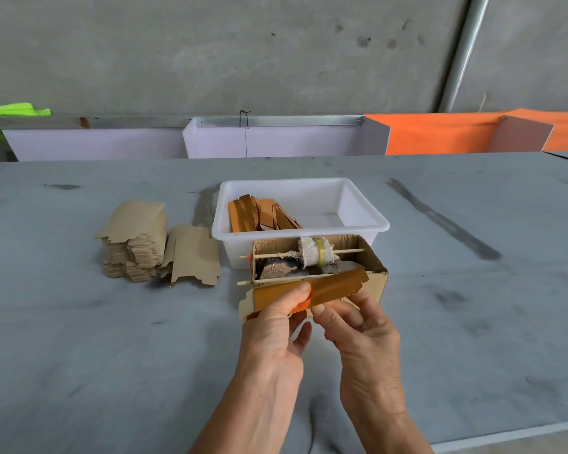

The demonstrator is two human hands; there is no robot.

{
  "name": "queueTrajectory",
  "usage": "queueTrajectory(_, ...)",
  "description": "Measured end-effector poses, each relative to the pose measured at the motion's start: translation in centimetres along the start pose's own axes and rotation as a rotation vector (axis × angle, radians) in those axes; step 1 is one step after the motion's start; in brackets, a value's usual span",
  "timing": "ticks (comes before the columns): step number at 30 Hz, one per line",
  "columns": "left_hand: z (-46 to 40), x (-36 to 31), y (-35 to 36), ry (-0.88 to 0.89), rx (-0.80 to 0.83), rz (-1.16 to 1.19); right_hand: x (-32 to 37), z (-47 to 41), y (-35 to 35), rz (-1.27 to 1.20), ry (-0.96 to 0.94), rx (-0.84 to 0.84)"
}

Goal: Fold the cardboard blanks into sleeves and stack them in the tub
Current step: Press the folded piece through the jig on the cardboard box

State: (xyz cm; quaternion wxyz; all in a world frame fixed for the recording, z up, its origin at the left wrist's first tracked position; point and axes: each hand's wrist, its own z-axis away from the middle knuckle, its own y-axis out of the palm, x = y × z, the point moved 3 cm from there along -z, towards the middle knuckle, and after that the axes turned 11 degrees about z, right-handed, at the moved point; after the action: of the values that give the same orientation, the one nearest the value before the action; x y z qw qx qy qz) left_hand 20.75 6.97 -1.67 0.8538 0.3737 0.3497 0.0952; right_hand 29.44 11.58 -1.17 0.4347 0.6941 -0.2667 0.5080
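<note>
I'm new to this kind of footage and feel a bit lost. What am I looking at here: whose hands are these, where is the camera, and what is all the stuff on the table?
There is no machine, only a person's two bare hands, filmed by one camera worn on the head and looking down. The left hand and right hand both hold an orange-brown cardboard sleeve that is being folded. On the grey table lie a stack of flat brown blanks, a white plastic tub with finished sleeves leaning at its left side, and in front of it an open cardboard box with sticks and a cloth-wrapped roll across it.
</note>
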Motion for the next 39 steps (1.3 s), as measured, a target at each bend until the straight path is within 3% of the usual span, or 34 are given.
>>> queueTrajectory(12,0.2,0.6,-0.7,0.156,-0.047,-0.049,-1.4,0.9,-0.6,0.036,0.183,-0.024)
queueTrajectory(17,-0.4,0.7,-1.0,0.109,-0.021,-0.049,-1.1,1.2,0.4,-0.11,0.266,0.015)
queueTrajectory(22,-0.3,1.1,-1.1,0.02,0.08,-0.045,-1.3,0.7,0.7,-0.127,0.329,-0.14)
queueTrajectory(30,0.3,1.4,-2.0,0.205,0.061,-0.115,-0.3,0.4,0.8,0.03,0.221,-0.221)
queueTrajectory(39,-0.4,0.8,-2.5,0.131,0.024,-0.078,-0.6,-0.5,-0.1,0.102,0.291,-0.264)
